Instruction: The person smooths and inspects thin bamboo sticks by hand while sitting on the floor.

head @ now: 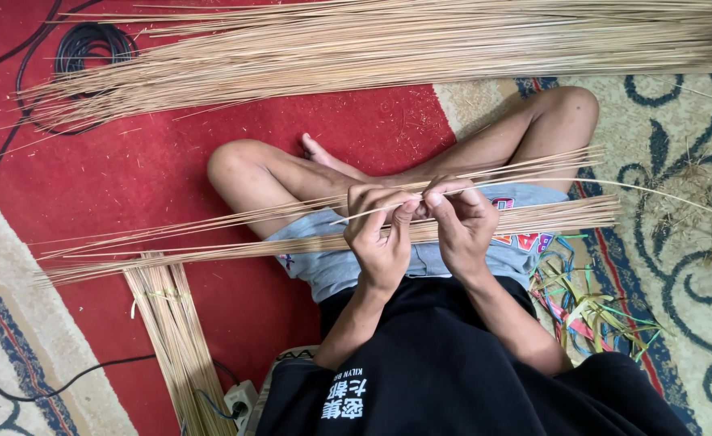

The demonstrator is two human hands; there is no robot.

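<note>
My left hand and my right hand meet over my crossed legs, fingers pinched together on a few thin tan straw sticks that run far out to both sides. Beneath the hands a thicker bundle of the same sticks lies across my lap. The fingertips of both hands nearly touch around the sticks.
A big heap of long sticks lies across the red mat at the top. A tied bundle lies at lower left near a white power strip. Black cable coils at upper left. Coloured strips lie on the patterned carpet.
</note>
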